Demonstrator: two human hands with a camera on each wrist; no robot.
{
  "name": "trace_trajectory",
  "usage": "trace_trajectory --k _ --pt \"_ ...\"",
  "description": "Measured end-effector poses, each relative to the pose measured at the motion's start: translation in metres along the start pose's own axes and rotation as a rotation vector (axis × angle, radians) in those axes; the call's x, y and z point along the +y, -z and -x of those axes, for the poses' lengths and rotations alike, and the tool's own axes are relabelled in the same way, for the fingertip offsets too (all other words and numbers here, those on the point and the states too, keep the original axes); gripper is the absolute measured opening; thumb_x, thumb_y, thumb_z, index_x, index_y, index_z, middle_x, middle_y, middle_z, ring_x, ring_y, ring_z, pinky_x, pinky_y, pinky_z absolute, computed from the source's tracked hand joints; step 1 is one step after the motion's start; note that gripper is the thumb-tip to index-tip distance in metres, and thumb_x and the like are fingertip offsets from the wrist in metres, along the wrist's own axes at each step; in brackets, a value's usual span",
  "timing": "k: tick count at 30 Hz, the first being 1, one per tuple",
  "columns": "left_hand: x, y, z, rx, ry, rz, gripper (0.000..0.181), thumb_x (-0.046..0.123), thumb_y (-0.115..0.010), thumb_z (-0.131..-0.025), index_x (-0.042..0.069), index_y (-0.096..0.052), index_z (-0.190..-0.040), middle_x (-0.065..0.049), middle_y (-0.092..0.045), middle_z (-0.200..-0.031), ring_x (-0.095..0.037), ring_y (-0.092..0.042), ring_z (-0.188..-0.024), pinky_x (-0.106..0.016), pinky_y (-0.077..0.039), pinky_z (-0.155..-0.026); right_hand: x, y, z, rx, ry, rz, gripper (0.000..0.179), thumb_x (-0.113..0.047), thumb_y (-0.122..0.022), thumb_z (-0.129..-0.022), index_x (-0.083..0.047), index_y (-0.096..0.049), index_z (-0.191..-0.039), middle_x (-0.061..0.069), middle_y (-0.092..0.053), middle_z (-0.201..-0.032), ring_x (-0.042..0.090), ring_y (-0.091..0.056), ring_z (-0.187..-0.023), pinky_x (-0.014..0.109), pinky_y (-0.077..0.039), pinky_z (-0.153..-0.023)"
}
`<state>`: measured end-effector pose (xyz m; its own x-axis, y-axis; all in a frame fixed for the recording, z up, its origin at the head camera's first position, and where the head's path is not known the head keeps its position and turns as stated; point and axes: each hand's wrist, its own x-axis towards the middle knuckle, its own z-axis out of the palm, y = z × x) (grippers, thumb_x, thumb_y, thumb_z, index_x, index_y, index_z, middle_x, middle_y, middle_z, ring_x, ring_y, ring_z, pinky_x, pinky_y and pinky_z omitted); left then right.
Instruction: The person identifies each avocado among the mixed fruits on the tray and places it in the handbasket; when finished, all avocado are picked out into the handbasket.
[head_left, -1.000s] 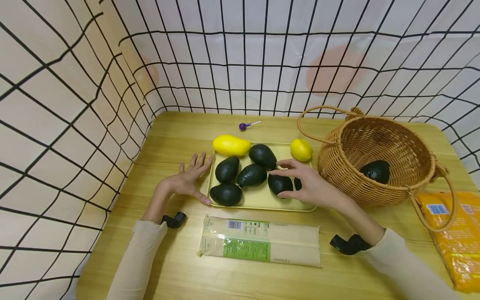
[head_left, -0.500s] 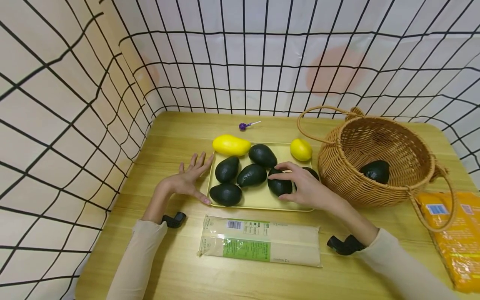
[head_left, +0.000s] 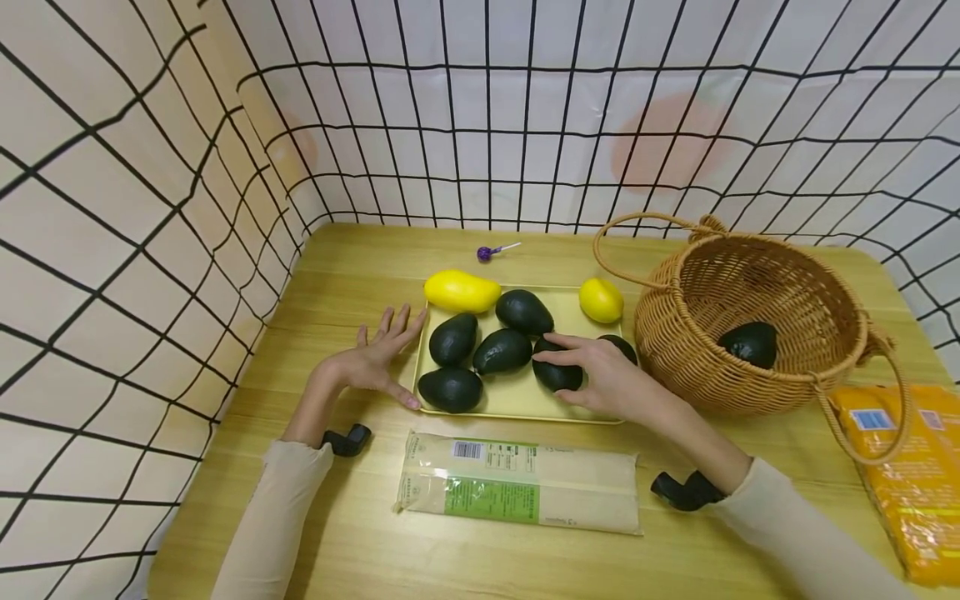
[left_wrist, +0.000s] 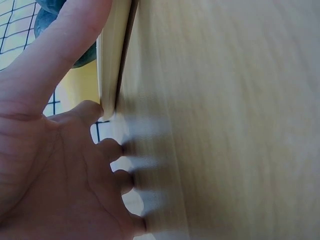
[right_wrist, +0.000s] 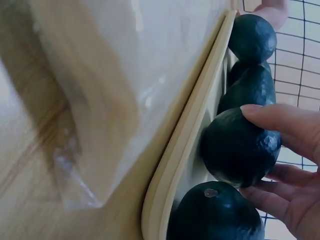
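Observation:
In the head view, a pale yellow tray [head_left: 517,403] holds several dark green avocados. My right hand [head_left: 622,382] grips one of them, the avocado [head_left: 555,375] right of the middle. Its thumb lies on one side and fingers on the other in the right wrist view, and that avocado [right_wrist: 235,150] sits low in the tray. Another avocado [head_left: 619,343] lies partly hidden behind this hand. With fingers spread, my left hand [head_left: 375,360] rests at the tray's left edge, the thumb by its near corner. A yellow mango [head_left: 462,292] and a lemon [head_left: 600,300] lie along the far side.
A wicker basket [head_left: 675,342] with raised handles stands right of the tray, an avocado [head_left: 748,344] inside. A long clear-and-green packet [head_left: 585,487] lies in front, an orange bag [head_left: 900,475] at the right. A purple lollipop [head_left: 486,253] lies behind. Black wire mesh [head_left: 487,132] encloses the table.
My right hand has shifted slightly toward me and its fingers have drawn in around the avocado. The avocado behind it shows more. The left hand has stayed put.

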<state>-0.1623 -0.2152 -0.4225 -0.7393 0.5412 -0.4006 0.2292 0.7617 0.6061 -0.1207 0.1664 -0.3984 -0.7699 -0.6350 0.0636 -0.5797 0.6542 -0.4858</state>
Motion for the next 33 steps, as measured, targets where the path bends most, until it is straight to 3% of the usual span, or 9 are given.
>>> trace_trajectory --k 3,7,10,13,18,23,26,29,33 --pt "-0.001 0.0 0.0 -0.001 0.004 -0.002 0.144 0.043 -0.094 -0.071 0.019 0.012 -0.166 -0.019 0.032 -0.168 -0.042 0.035 -0.153 -0.077 0.022 -0.115 -0.001 -0.001 -0.001 0.009 0.006 0.017 0.055 -0.011 -0.087 -0.081 -0.009 -0.07 -0.133 0.026 -0.054 -0.151 0.046 -0.064 -0.125 0.06 -0.053 -0.1" --pt "-0.003 -0.001 0.0 -0.001 0.007 -0.006 0.145 0.044 -0.094 -0.071 0.02 0.012 -0.166 -0.019 0.032 -0.168 -0.042 0.035 -0.154 -0.076 0.022 -0.115 0.0 -0.003 -0.002 0.02 0.014 0.032 0.056 -0.012 -0.089 -0.08 -0.009 -0.071 -0.132 0.026 -0.056 -0.15 0.046 -0.064 -0.125 0.062 -0.052 -0.102" --pt "-0.003 -0.001 0.0 -0.001 0.007 -0.007 0.145 0.044 -0.094 -0.071 0.02 0.012 -0.166 -0.019 0.032 -0.168 -0.041 0.035 -0.154 -0.076 0.022 -0.115 0.001 -0.003 -0.002 0.036 0.014 0.015 0.055 -0.012 -0.09 -0.078 -0.009 -0.072 -0.13 0.026 -0.057 -0.148 0.028 -0.074 -0.088 0.046 -0.06 -0.086" --pt "-0.002 -0.001 -0.001 -0.003 0.005 -0.006 0.144 0.044 -0.094 -0.071 0.02 0.012 -0.166 -0.019 0.032 -0.168 -0.041 0.035 -0.153 -0.076 0.022 -0.115 0.001 -0.002 -0.002 0.056 0.016 -0.031 0.054 -0.011 -0.09 -0.077 -0.007 -0.074 -0.128 0.027 -0.059 -0.145 0.003 -0.042 -0.052 0.025 -0.049 -0.059" --pt "-0.001 -0.001 -0.001 -0.008 0.002 0.001 0.144 0.042 -0.094 -0.072 0.019 0.012 -0.166 -0.019 0.033 -0.167 -0.041 0.036 -0.153 -0.076 0.022 -0.115 0.002 0.001 0.0 0.062 0.016 -0.112 0.052 -0.011 -0.089 -0.078 -0.008 -0.074 -0.128 0.027 -0.06 -0.144 -0.007 -0.015 -0.047 0.017 -0.032 -0.049" --pt "0.0 -0.001 -0.001 -0.006 0.0 -0.003 0.143 0.041 -0.094 -0.072 0.019 0.012 -0.166 -0.019 0.033 -0.167 -0.041 0.035 -0.153 -0.076 0.023 -0.115 0.003 0.007 0.005 0.066 -0.008 -0.19 0.053 -0.015 -0.089 -0.081 -0.011 -0.073 -0.131 0.023 -0.061 -0.145 -0.001 -0.035 -0.046 0.021 -0.04 -0.045" --pt "0.0 -0.001 -0.002 -0.004 -0.002 -0.003 0.144 0.041 -0.094 -0.072 0.019 0.012 -0.166 -0.019 0.033 -0.167 -0.042 0.035 -0.153 -0.076 0.022 -0.115 0.004 0.011 0.008 0.089 -0.024 -0.242 0.054 -0.016 -0.09 -0.08 -0.013 -0.072 -0.132 0.019 -0.062 -0.145 0.02 -0.075 -0.081 0.03 -0.063 -0.071" --pt "0.0 0.0 -0.002 -0.002 -0.001 0.0 0.144 0.041 -0.094 -0.072 0.019 0.012 -0.166 -0.019 0.032 -0.168 -0.042 0.035 -0.153 -0.077 0.022 -0.115 0.003 0.016 0.011 0.107 -0.05 -0.301 0.055 -0.018 -0.091 -0.08 -0.015 -0.072 -0.132 0.014 -0.063 -0.145 0.035 -0.064 -0.13 0.042 -0.059 -0.096" --pt "-0.001 0.0 -0.002 -0.004 0.002 -0.006 0.144 0.042 -0.094 -0.072 0.019 0.012 -0.166 -0.019 0.032 -0.168 -0.042 0.035 -0.153 -0.077 0.022 -0.115 0.001 0.025 0.015 0.117 -0.114 -0.382 0.057 -0.022 -0.091 -0.081 -0.017 -0.071 -0.134 0.007 -0.064 -0.146 0.03 -0.061 -0.135 0.032 -0.058 -0.099"
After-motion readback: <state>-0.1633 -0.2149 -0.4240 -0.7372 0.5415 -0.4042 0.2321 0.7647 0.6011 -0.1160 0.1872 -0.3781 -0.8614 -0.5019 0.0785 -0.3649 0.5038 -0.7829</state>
